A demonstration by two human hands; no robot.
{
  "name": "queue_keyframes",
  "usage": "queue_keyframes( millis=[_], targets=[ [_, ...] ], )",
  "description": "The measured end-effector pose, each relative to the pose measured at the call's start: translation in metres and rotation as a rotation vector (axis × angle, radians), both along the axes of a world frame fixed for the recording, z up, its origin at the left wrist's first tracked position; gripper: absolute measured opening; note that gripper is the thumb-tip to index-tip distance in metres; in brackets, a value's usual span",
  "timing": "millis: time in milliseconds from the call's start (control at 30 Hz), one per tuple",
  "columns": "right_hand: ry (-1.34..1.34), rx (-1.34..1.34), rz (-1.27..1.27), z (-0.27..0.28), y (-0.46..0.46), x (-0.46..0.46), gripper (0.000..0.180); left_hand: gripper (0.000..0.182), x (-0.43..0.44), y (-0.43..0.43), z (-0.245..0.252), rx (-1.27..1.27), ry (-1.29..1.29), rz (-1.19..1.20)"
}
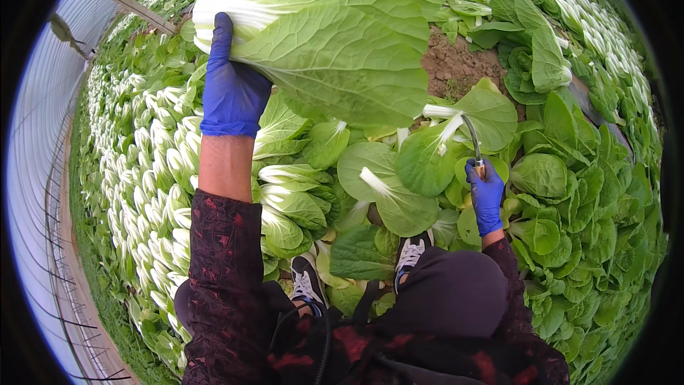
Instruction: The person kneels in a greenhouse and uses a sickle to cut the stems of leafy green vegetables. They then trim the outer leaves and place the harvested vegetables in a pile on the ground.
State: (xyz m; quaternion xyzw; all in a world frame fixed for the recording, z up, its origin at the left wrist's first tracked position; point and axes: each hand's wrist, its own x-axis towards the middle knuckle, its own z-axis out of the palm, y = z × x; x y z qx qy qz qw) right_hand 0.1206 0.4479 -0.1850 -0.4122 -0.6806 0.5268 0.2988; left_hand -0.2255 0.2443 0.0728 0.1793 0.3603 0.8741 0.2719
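My left hand (232, 80), in a blue glove, grips a large leafy bok choy (342, 48) by its white stalk base. The head lies sideways in the air, its leaves spreading to the right. In my right hand (486, 192), also gloved in blue, is the wooden handle of a sickle (473, 136). Its curved metal blade points up and away, over a loose cut leaf (483, 117). Another detached leaf (401, 195) with a white stalk lies between my hands. Left of it, cut bok choy heads (296, 203) are stacked on the ground.
Rows of cut bok choy (155, 166) with white bases showing stretch along the left. Standing plants (582, 214) grow densely on the right. Bare soil (459, 64) shows ahead. My shoes (307, 280) stand among loose leaves. A plastic greenhouse wall (48, 117) curves along the far left.
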Motion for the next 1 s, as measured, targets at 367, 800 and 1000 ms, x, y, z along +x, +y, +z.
queue_keyframes(
  millis=[367,800,1000],
  targets=[
    [-0.030,-0.144,0.120,-0.005,-0.024,0.000,0.014,0.063,0.007,-0.036,-0.115,0.004,-0.374,0.059],
    [-0.026,-0.231,0.222,-0.010,-0.065,0.015,0.020,0.104,0.100,-0.057,-0.256,-1.627,1.086,0.453],
    [-0.238,-0.266,0.216,0.007,-0.092,0.040,0.020,0.097,0.087,-0.043,-0.276,-1.729,1.383,0.031]
  ],
)
